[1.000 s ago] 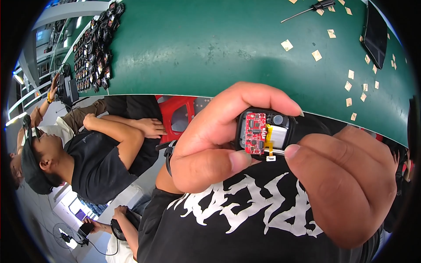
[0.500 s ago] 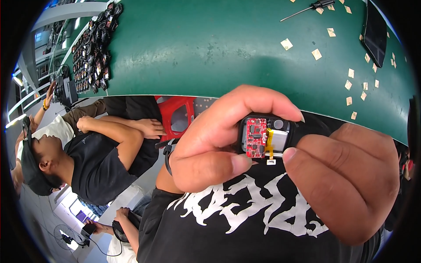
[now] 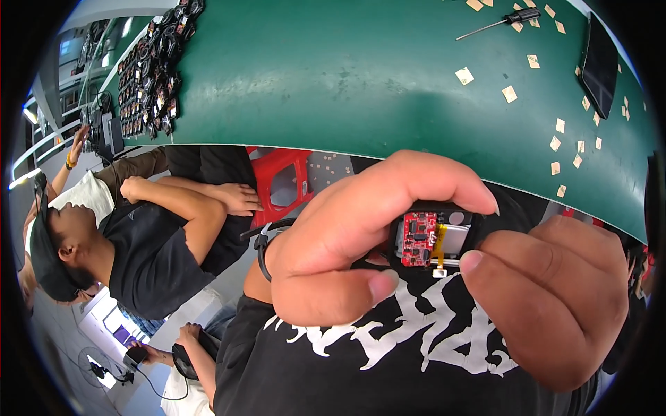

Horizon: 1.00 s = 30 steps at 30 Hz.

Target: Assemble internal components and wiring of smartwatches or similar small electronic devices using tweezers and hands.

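A small opened electronic device (image 3: 454, 239) is held up in front of my black shirt. Its rounded black case shows a red circuit board (image 3: 419, 239), a silver block and a yellow flex strip with a small white-edged tab (image 3: 439, 273) hanging over the lower rim. My left hand (image 3: 347, 239) curls around its left side, index finger arched along the top edge. The left thumb stands a little apart from the case. My right hand (image 3: 555, 298) grips the lower right, thumb tip at the corner; its other fingertips are hidden behind.
On the green table (image 3: 312, 83) lie a screwdriver (image 3: 503, 23), a dark flat phone-like slab (image 3: 599, 66) and several small pale paper squares (image 3: 510, 94). Rows of black cabled devices (image 3: 149, 76) fill its left end. A seated person (image 3: 152, 243) is at left, beside a red stool (image 3: 281, 180).
The device has moved slightly right and down with both hands. My left thumb has come away from the case's left edge. The view has shifted slightly.
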{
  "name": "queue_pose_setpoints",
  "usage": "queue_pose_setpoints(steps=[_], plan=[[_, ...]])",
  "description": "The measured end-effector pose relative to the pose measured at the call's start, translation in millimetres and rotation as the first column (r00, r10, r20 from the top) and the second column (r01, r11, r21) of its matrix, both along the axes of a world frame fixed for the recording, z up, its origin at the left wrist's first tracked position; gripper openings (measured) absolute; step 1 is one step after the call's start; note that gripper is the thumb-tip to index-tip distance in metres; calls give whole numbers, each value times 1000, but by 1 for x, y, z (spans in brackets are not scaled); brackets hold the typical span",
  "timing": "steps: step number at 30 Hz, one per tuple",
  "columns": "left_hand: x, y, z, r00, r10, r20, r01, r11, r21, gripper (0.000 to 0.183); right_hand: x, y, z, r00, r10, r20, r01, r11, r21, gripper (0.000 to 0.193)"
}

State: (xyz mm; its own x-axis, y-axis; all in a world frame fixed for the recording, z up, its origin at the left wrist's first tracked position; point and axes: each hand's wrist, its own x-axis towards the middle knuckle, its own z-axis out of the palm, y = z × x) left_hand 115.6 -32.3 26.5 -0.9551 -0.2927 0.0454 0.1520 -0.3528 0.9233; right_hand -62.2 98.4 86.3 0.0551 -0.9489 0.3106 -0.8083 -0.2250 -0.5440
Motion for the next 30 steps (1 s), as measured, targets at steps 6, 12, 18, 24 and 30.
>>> queue_pose_setpoints(steps=[6, 12, 18, 24, 30], plan=[[-4, 10, -2, 983, 122, -138, -148, 969, -197, 57, 0, 6, 5, 1000, -17, -20, 17, 1000, 0, 30], [-1, 13, -13, 964, 128, -233, -193, 941, -278, 54, 2, 8, 5, 1000, -26, 8, 26, 999, 22, 26], [-3, 8, -9, 961, 108, -256, -198, 913, -357, 55, -2, 11, 6, 999, -26, 40, 23, 998, 66, 27], [0, 6, -12, 981, 71, -179, -115, 963, -245, 56, -6, 6, 3, 996, 41, 81, -47, 996, 70, 29], [2, -5, -6, 997, -79, 14, 80, 977, -199, 57, -3, 4, -8, 998, 55, -8, -55, 998, -38, 30]])
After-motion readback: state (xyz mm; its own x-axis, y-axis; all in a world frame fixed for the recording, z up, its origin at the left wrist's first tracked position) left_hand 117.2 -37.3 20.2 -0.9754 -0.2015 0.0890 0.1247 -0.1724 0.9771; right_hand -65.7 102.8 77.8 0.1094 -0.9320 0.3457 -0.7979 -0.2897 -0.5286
